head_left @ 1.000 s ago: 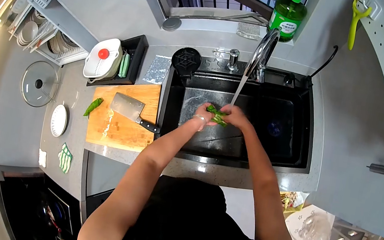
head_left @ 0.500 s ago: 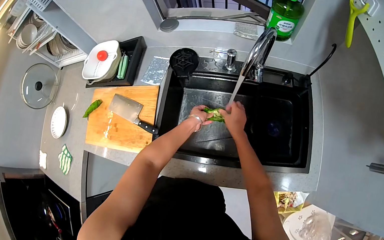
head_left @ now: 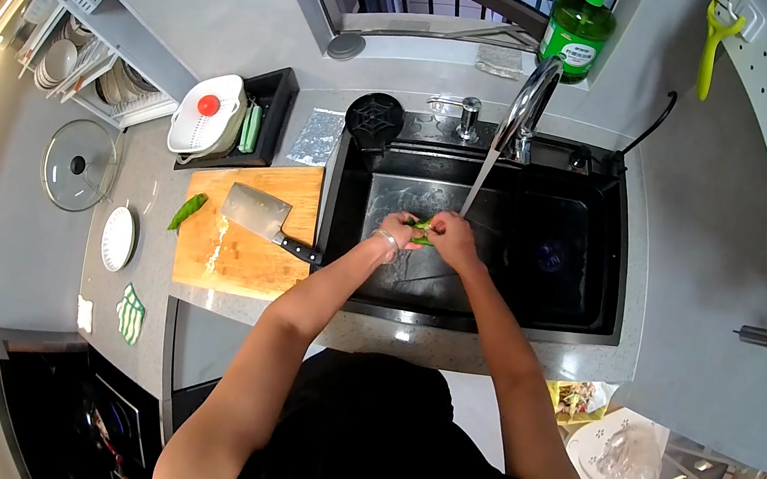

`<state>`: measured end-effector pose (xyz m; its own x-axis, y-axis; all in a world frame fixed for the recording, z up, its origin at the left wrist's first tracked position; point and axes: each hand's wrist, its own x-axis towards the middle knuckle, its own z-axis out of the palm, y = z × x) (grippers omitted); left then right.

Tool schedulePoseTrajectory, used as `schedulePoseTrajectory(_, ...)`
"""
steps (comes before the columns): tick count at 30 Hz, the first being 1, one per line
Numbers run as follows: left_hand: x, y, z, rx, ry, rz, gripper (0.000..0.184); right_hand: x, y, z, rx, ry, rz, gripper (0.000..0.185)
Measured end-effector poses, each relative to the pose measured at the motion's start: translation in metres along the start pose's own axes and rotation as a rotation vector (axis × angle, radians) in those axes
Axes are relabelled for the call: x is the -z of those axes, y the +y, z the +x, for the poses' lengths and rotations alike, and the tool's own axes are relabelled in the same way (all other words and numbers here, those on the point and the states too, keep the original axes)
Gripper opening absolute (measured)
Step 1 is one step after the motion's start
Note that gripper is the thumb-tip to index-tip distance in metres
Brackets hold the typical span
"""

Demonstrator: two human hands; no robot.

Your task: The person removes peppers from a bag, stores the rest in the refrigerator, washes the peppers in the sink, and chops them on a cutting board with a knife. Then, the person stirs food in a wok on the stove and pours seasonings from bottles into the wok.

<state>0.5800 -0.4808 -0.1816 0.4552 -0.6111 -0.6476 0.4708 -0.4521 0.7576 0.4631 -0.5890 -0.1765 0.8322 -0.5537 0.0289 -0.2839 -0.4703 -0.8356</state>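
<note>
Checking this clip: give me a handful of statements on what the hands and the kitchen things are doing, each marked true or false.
The left hand and right hand are both on a green pepper over the sink. True.

The cleaver is in the sink. False: it lies on the cutting board.

Water is running from the faucet. True.

The soap bottle is tipped on its side. False: it stands upright by the window.

The second pepper is at the cutting board's left edge. True.
</note>
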Motion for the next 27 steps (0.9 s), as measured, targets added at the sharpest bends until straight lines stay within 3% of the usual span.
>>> schedulePoseTrajectory(5, -0.002, -0.004, -0.009, -0.021, -0.027, -0.057, 0.021, -0.003, 0.005, -0.001, 0.048, -0.017, -0.036, 0.015)
schedulePoseTrajectory(11, -0.014, 0.000, -0.012, -0.200, 0.171, 0.238, 0.024, -0.002, -0.005, -0.009, 0.036, 0.007, 0.044, 0.015)
schedulePoseTrajectory(14, -0.005, -0.013, 0.006, -0.381, 0.192, 0.718, 0.030, 0.004, 0.001, -0.009, -0.088, -0.228, 0.336, 0.011)
schedulePoseTrajectory(17, -0.016, 0.011, -0.025, -0.422, 0.085, 0.691, 0.034, 0.029, -0.016, -0.026, -0.231, -0.260, 0.544, 0.007)
schedulePoseTrajectory(20, -0.024, 0.002, -0.015, -0.745, 0.039, 1.117, 0.032, 0.045, -0.019, -0.048, -0.476, -0.232, 0.694, 0.007)
schedulePoseTrajectory(23, -0.036, -0.002, -0.016, -0.761, 0.051, 1.276, 0.037, 0.050, -0.025, -0.070, -0.653, -0.167, 1.098, 0.007)
schedulePoseTrajectory(27, -0.020, 0.000, -0.013, -0.665, 0.043, 1.290, 0.026, 0.075, -0.061, -0.104, -0.651, -0.017, 1.324, 0.009)
